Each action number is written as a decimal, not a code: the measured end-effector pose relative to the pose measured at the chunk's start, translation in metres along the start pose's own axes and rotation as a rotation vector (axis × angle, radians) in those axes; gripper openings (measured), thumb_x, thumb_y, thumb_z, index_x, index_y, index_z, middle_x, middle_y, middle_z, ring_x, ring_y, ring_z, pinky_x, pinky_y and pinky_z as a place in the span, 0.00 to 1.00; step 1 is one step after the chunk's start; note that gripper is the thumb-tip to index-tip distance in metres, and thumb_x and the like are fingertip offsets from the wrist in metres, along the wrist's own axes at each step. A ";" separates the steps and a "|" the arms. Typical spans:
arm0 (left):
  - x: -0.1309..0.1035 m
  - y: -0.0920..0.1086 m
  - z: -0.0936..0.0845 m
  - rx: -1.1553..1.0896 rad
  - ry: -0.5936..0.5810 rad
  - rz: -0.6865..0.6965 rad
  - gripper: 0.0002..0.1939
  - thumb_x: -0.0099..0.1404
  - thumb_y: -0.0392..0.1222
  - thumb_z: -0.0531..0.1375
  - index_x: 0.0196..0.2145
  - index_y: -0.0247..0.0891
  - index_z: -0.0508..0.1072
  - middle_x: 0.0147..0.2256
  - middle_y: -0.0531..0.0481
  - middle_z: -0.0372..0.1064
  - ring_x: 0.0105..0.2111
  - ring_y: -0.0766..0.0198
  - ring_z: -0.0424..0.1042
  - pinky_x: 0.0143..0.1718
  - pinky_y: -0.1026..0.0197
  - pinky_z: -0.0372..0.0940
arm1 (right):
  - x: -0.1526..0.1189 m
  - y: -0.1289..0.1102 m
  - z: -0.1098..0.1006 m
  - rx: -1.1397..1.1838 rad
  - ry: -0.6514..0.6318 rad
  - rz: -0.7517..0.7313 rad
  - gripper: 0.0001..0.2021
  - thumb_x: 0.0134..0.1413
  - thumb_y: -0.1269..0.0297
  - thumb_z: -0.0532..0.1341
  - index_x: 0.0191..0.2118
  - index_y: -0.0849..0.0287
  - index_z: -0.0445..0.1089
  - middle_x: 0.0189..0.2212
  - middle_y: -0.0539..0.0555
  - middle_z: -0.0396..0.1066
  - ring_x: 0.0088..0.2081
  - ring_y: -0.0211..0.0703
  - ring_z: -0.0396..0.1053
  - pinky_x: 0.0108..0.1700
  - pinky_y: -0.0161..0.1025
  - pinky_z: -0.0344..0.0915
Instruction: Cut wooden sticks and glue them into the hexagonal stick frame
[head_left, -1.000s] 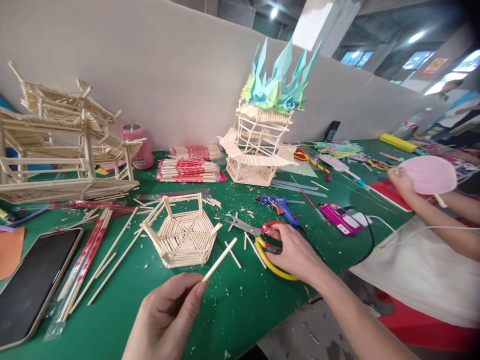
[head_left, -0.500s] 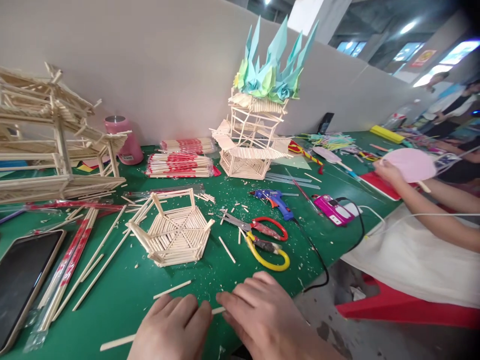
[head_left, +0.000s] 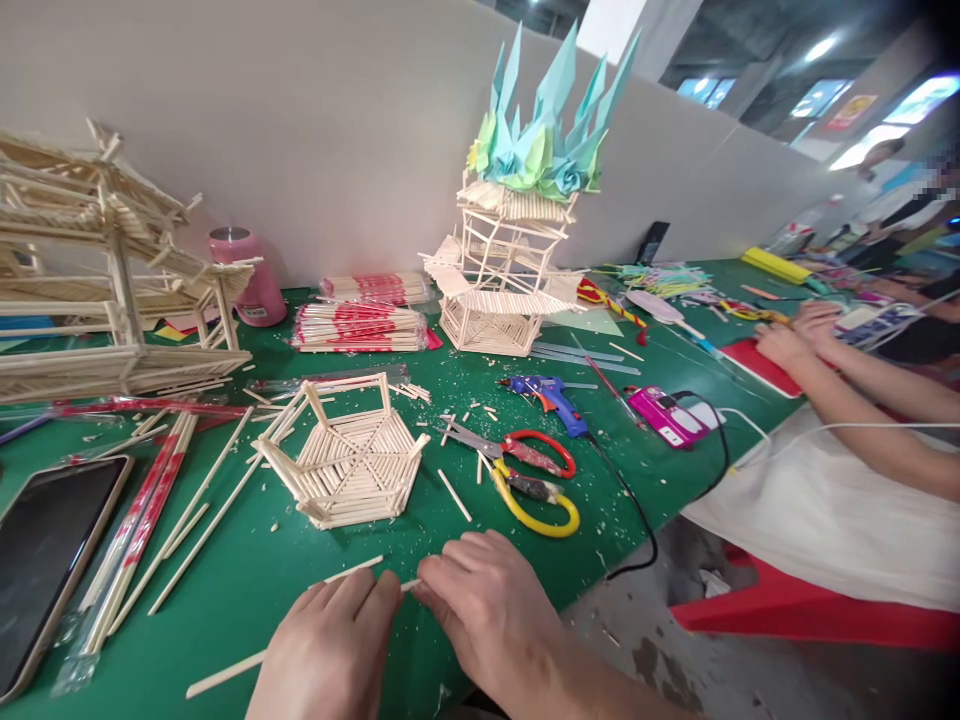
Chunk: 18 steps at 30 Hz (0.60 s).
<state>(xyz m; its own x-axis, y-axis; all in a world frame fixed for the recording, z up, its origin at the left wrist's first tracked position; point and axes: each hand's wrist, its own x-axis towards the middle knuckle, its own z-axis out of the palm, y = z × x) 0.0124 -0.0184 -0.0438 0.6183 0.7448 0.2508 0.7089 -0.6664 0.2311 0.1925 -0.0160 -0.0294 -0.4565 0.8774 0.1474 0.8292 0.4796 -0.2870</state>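
Both hands are closed on one thin wooden stick (head_left: 410,585) near the table's front edge; a short piece of it shows between them. My left hand (head_left: 330,635) grips one side and my right hand (head_left: 480,605) the other. Another stick end (head_left: 225,674) sticks out to the left from under my left hand, and one more stick (head_left: 360,567) lies just behind it. Beyond the hands stands a six-sided stick frame (head_left: 360,460) with a web-like floor and short posts. To its right lie open scissors (head_left: 525,460) with a red and a yellow handle.
A blue glue gun (head_left: 551,400), pink power socket (head_left: 671,415) and cable lie to the right. Behind are stick bundles (head_left: 360,328) and a stick tower (head_left: 510,270) with paper flowers. At left are a phone (head_left: 56,560) and a larger stick model (head_left: 112,270). A person sits at right.
Both my hands have shifted slightly left and away from me with the stick. At the right, the other person's hands no longer hold the pink round paddle and are now near the red item.
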 end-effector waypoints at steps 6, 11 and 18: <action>0.000 0.002 0.003 0.045 0.018 -0.014 0.10 0.61 0.29 0.49 0.33 0.38 0.68 0.24 0.50 0.69 0.22 0.60 0.71 0.22 0.61 0.66 | 0.000 -0.001 0.004 0.030 0.009 0.024 0.13 0.60 0.66 0.53 0.24 0.56 0.63 0.20 0.47 0.66 0.24 0.39 0.63 0.26 0.37 0.48; 0.001 0.003 0.007 0.099 0.037 -0.037 0.12 0.60 0.27 0.48 0.33 0.38 0.68 0.24 0.50 0.70 0.22 0.60 0.72 0.21 0.62 0.65 | -0.001 -0.002 0.009 0.038 0.030 0.029 0.13 0.60 0.68 0.52 0.24 0.57 0.62 0.20 0.47 0.67 0.24 0.39 0.63 0.26 0.38 0.48; 0.002 0.001 0.004 -0.027 0.015 -0.029 0.13 0.63 0.30 0.47 0.31 0.39 0.69 0.23 0.50 0.69 0.21 0.61 0.70 0.21 0.62 0.64 | 0.005 0.000 -0.004 0.096 -0.092 0.027 0.12 0.58 0.68 0.55 0.23 0.57 0.64 0.19 0.47 0.69 0.24 0.39 0.66 0.26 0.37 0.49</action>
<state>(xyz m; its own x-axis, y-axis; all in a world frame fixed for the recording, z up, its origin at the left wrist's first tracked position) 0.0161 -0.0176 -0.0467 0.5925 0.7633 0.2577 0.7169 -0.6454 0.2634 0.1919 -0.0115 -0.0246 -0.4659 0.8833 0.0520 0.8089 0.4491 -0.3794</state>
